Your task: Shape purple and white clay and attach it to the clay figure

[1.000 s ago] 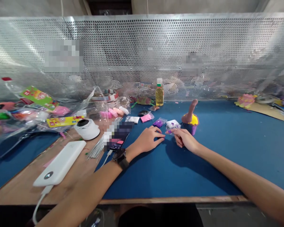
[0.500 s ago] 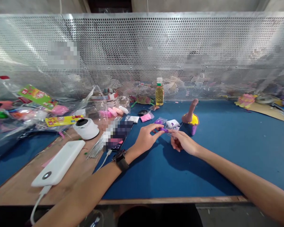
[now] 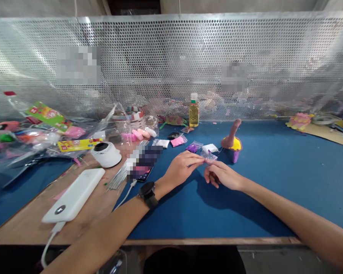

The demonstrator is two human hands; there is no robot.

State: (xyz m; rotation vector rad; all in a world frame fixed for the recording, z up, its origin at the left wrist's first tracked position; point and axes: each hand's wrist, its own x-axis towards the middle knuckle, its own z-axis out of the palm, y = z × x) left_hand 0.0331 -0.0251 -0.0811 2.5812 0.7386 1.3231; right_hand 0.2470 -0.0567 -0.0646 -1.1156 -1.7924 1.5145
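Observation:
A small clear plastic bag (image 3: pixel 209 155) with purple specks stands at the fingertips of both hands. My left hand (image 3: pixel 182 167) wears a black watch and pinches at the bag's near edge, with a trace of purple at its fingertips. From the other side my right hand (image 3: pixel 225 176) pinches the same edge, its lower fingers curled. Just behind lie a purple clay packet (image 3: pixel 193 147) and a white clay packet (image 3: pixel 210 147). To the right of them stands a clay figure (image 3: pixel 233 142) with a brown upright stalk, a yellow middle and a purple base.
A bottle of yellow liquid (image 3: pixel 193 111) stands at the back by the perforated metal screen (image 3: pixel 148 57). Pink packet (image 3: pixel 178 140), phone (image 3: pixel 145 167), thin wires (image 3: pixel 125 167), white power bank (image 3: pixel 74 196) and white round device (image 3: pixel 105 155) lie leftward. Cardboard (image 3: pixel 328 134) lies far right.
The purple clay seen in my left fingers is now mostly out of sight. My left hand has moved slightly right, and the fingertips of both hands have come together at the bag.

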